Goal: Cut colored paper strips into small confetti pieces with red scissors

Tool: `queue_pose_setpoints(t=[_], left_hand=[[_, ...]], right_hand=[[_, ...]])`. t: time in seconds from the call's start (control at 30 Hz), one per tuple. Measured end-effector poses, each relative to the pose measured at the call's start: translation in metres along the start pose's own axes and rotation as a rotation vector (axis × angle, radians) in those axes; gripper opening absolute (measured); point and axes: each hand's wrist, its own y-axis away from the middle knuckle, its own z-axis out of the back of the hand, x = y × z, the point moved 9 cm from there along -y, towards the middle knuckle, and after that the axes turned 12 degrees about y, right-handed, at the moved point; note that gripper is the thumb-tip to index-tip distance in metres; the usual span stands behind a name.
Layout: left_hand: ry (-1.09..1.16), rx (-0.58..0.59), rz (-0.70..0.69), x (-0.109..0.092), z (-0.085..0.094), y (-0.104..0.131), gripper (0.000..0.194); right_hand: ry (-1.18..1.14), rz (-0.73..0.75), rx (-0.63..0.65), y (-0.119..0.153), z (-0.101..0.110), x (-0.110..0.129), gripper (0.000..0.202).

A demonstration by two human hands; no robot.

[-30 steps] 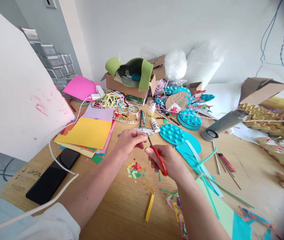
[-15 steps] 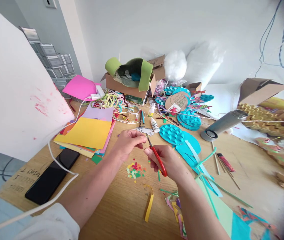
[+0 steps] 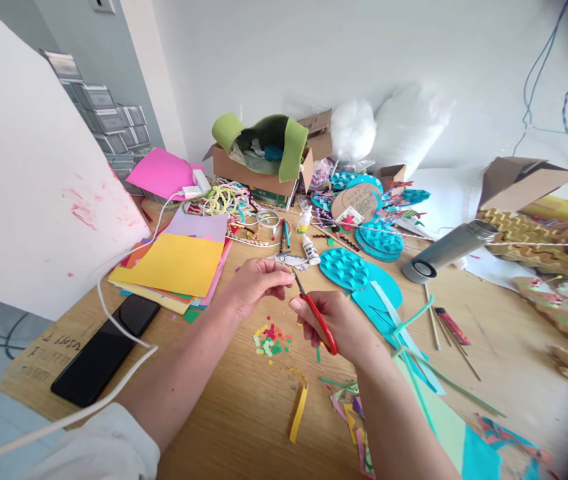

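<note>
My right hand (image 3: 328, 320) is closed around the red handles of a pair of scissors (image 3: 318, 319), whose blades point up and away toward my left fingertips. My left hand (image 3: 263, 283) is pinched shut close to the blade tips; the piece between its fingers is too small to make out. Below the hands, a cluster of small coloured paper dots (image 3: 270, 339) lies on the wooden table (image 3: 244, 413). Nearer to me is a narrow yellow paper strip (image 3: 299, 413). Paper scraps (image 3: 351, 417) lie partly behind my right forearm.
On the left are stacked coloured papers (image 3: 179, 265), a black phone (image 3: 107, 350) and a white cable (image 3: 109, 313) crossing it. Glue bottles (image 3: 310, 249) and blue bumpy ovals (image 3: 344, 269) lie beyond my hands. A grey thermos (image 3: 449, 252) lies tilted at right. Boxes line the wall.
Both hands and the scissors hold nearly the same place, with the scissor handles shifted very slightly right. The whole view has drifted a little. Nothing else has visibly moved.
</note>
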Motion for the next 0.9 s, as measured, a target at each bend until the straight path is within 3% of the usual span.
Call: queue_pose_setpoints(t=[0.27,0.9], left_hand=[[0.027,-0.040,-0.065,0.0003,-0.0028,0.0013,0.017],[0.002,-0.014,-0.053,-0.0010,-0.0036,0.0019,0.015]], right_hand=[[-0.006,0.005,-0.028,-0.0024,0.0010,-0.0029,0.054],[-0.020,0.008,-0.020,-0.0014,-0.0004,-0.0016,0.051]])
